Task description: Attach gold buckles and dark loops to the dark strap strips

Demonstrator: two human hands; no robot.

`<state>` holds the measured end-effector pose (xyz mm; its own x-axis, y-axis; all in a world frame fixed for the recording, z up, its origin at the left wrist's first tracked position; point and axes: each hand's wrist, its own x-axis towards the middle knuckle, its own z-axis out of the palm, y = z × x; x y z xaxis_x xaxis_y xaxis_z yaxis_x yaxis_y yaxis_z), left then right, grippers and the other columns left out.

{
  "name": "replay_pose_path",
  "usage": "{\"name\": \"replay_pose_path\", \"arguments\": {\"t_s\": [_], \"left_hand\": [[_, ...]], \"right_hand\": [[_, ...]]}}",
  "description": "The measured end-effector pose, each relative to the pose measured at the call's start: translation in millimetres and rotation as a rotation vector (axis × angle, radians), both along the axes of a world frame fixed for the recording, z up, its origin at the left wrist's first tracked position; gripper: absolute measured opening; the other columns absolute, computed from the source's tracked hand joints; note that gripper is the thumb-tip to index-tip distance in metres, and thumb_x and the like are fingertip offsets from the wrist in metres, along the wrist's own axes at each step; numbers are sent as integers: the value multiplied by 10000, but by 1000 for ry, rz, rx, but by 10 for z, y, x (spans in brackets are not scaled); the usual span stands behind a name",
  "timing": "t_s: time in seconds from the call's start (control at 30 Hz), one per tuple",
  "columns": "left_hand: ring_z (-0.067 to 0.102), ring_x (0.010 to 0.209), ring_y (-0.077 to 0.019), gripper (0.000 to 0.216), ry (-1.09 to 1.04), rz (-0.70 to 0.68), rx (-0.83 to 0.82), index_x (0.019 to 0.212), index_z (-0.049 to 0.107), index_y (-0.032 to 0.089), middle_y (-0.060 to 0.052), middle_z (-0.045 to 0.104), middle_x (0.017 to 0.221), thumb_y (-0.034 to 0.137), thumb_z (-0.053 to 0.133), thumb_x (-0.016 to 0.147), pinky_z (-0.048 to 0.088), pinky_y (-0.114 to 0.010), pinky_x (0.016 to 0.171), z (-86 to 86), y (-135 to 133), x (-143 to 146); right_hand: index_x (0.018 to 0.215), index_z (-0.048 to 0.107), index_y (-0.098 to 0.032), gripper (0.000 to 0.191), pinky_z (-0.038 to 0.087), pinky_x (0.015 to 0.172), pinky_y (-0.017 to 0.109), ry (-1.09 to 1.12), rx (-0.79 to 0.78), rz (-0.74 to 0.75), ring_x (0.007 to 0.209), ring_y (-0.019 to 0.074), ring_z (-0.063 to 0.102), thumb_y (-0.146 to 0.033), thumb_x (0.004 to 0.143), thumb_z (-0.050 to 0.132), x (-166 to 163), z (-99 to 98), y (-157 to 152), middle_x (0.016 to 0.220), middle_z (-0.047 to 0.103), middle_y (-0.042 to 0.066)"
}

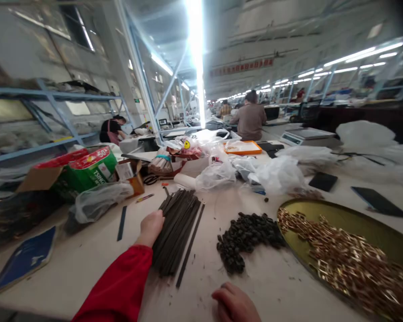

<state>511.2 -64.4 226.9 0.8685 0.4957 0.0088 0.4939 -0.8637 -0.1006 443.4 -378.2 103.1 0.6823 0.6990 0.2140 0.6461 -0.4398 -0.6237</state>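
A pile of long dark strips [177, 235] lies lengthwise on the table in front of me. At its left edge is my left hand [151, 227], its fingers closed against the strips, the fingertips partly hidden. One loose strip [190, 246] lies just right of the pile. My right hand [235, 302] is low at the front edge of the view with fingers curled in; whatever they hold is hidden. Beyond it sits a heap of small black rolled pieces [248, 235]. On the right, a gold-coloured round tray [349, 214] holds many small shiny copper-coloured metal pieces [352, 259].
Plastic bags [275, 174] and an orange-rimmed tray [243, 147] crowd the table's back. A green-red carton [92, 170] and a blue book [23, 259] are at left. Dark flat slabs [379, 201] and a scale [307, 136] stand at right. Other people [251, 118] work farther off.
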Motion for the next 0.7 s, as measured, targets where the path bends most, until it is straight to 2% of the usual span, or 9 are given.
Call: {"name": "replay_pose_path", "arguments": {"t_s": [0.13,0.23,0.33,0.4,0.47,0.53,0.6,0.63,0.7], "left_hand": [[635,835,-220,262,62,-6,83,932,618,103,-130,668,923,272,427,870,470,-339,696,58,-119,10],[644,842,-264,270,60,-21,122,872,643,105,-162,673,921,179,385,842,462,-336,669,134,-246,15],[650,803,-285,319,9,-32,176,883,638,90,-186,667,914,180,333,854,465,-352,643,265,-403,-20],[644,803,-298,372,-42,-55,219,955,611,64,-212,651,941,208,275,882,465,-377,650,352,-570,-77],[634,832,-301,420,-73,-130,233,1039,574,54,-222,639,967,233,217,907,459,-391,683,399,-830,-177],[636,826,-262,385,-46,-299,173,1055,578,111,-171,658,950,262,255,911,459,-355,718,398,-1186,-325],[636,831,-179,288,43,-530,44,978,617,219,-63,681,917,298,353,895,452,-249,752,388,-1578,-493],[636,816,-163,258,78,-624,-21,957,622,237,-38,685,901,306,386,882,452,-225,742,396,-1752,-568],[638,755,-173,250,158,-761,-198,927,630,212,-44,687,840,274,394,874,457,-236,681,456,-1979,-671]], "right_hand": [[883,626,-218,308,403,725,256,151,113,-49,834,172,567,-41,670,491,-40,296,-44,858,623,28],[871,630,-218,281,403,730,269,175,161,-52,838,178,563,-60,684,493,-58,312,-42,852,626,28],[866,619,-199,269,427,702,255,181,291,-54,782,164,570,-53,689,478,-44,280,-103,805,619,29],[945,589,-179,308,450,693,243,143,423,-82,783,156,572,-46,706,447,13,342,-236,837,611,48],[1097,522,-165,375,462,746,264,1,513,-118,885,170,562,-65,750,422,118,502,-442,991,589,92],[1207,459,-186,382,448,800,316,-247,463,-138,972,201,537,-145,828,432,255,725,-672,1150,540,128],[1248,440,-205,432,434,792,382,-356,238,-184,945,245,541,-283,831,521,389,927,-866,1211,521,145],[1217,476,-204,415,426,779,398,-344,120,-185,926,261,546,-305,820,546,441,995,-940,1154,564,139],[998,610,-188,201,419,716,360,-245,-73,-75,808,241,567,-255,823,535,501,1044,-1058,902,655,98]]}}
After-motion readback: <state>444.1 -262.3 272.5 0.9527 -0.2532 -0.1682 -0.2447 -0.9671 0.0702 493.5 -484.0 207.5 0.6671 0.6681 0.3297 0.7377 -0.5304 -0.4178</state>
